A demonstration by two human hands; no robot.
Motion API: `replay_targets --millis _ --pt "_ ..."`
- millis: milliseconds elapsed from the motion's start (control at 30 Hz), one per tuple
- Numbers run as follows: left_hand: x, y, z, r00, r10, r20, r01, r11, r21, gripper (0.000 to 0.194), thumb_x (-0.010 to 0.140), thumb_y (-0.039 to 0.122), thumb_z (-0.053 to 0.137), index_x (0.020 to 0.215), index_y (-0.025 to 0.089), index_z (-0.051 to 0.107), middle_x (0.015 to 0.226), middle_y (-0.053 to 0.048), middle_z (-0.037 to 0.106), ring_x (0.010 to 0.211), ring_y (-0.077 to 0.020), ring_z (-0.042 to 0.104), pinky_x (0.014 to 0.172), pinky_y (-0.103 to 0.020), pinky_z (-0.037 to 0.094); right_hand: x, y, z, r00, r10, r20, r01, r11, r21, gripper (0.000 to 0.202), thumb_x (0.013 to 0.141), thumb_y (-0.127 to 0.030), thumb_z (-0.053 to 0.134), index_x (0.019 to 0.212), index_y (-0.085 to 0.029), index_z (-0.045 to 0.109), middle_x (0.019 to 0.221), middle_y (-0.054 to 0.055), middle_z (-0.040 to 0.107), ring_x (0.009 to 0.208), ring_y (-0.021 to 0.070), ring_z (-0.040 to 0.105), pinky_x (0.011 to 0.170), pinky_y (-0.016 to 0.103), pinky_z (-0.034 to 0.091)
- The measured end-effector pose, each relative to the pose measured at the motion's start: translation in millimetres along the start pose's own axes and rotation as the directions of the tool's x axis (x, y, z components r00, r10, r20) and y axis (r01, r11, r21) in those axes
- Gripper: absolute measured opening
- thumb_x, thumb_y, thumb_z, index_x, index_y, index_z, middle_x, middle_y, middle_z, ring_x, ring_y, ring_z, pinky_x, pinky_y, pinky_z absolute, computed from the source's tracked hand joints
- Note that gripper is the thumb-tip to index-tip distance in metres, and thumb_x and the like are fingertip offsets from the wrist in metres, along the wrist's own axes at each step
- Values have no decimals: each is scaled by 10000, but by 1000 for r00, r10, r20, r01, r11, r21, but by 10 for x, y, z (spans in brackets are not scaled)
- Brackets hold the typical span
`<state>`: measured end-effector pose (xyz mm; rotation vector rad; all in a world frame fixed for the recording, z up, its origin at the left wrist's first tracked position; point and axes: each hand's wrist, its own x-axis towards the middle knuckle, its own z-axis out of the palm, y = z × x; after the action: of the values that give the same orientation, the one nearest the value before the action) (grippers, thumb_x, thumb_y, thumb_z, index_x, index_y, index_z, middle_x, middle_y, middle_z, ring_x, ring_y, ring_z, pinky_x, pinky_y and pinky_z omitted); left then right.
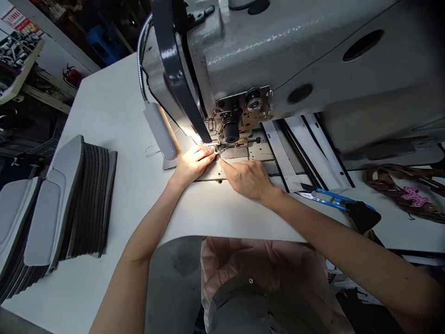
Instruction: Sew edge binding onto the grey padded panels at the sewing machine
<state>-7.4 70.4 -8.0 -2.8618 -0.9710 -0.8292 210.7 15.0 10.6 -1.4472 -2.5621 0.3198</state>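
Observation:
A grey industrial sewing machine (292, 60) fills the top of the view, its presser foot (217, 149) lowered near a flat grey fabric piece (171, 163). My left hand (191, 164) lies on this piece, fingers stretched toward the foot, pressing from above. From the other side my right hand (248, 178) rests over the metal bed plate (208, 175). Its index finger points at the foot while the other fingers are curled under; whatever they grip, if anything, is hidden. A small lamp (162, 132) lights the spot beside my left hand.
Stacks of grey padded panels (90, 199) stand on the white table (128, 185) at the left. White and black strips (285, 157) lie right of the needle area. Blue-handled thread snips (323, 197) and a brown braided strap (399, 190) with a pink ornament lie further right.

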Motion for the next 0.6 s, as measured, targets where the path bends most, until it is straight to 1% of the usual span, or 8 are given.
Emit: replay_targets --millis 67,200,333,433,533,600 --pt "19 -9 7 1000 -5 -16 5 1000 -13 184 996 244 547 964 200 723 995 -58 751 1003 -172 698 953 -381 576 -2 4 9 1000 -3 -3 3 1000 1 356 949 -162 394 1148 -178 689 696 68 691 634 182 567 582 325 160" --pt "67 -2 5 997 37 -60 -37 999 12 198 994 208 540 907 185 716 964 -57 756 1036 -178 700 899 -350 591 -6 7 13 1000 -14 -12 14 1000 -2 360 943 -156 396 1154 -169 688 711 73 696 644 184 573 587 327 169" --pt "76 -2 13 997 36 -66 -34 999 35 242 1007 217 510 890 174 718 958 -68 757 1027 -174 702 866 -333 586 -10 0 6 1000 -16 -11 16 1000 -13 374 938 -153 398 1185 -175 677 718 69 698 644 188 570 584 332 161" --pt "69 -10 25 996 41 -75 -37 998 50 272 1017 229 490 890 162 721 960 -78 760 1019 -168 698 878 -329 575 -9 -2 9 1000 -11 -9 11 1000 -11 372 936 -150 395 1173 -173 681 724 69 701 644 185 564 583 332 160" --pt "73 -10 26 999 1 -40 1 999 38 325 1035 258 450 876 155 715 955 -84 759 1029 -165 693 908 -336 568 -7 0 13 1000 -5 -5 5 1000 -3 371 943 -155 387 1160 -167 688 727 73 703 643 181 555 586 329 162" --pt "76 -6 20 1000 -25 -8 25 999 26 358 1044 275 422 868 155 709 946 -84 756 997 -158 696 921 -342 566 -7 2 14 1000 -3 -4 3 1000 1 374 946 -157 382 1158 -166 691 727 74 703 641 180 551 588 328 163"
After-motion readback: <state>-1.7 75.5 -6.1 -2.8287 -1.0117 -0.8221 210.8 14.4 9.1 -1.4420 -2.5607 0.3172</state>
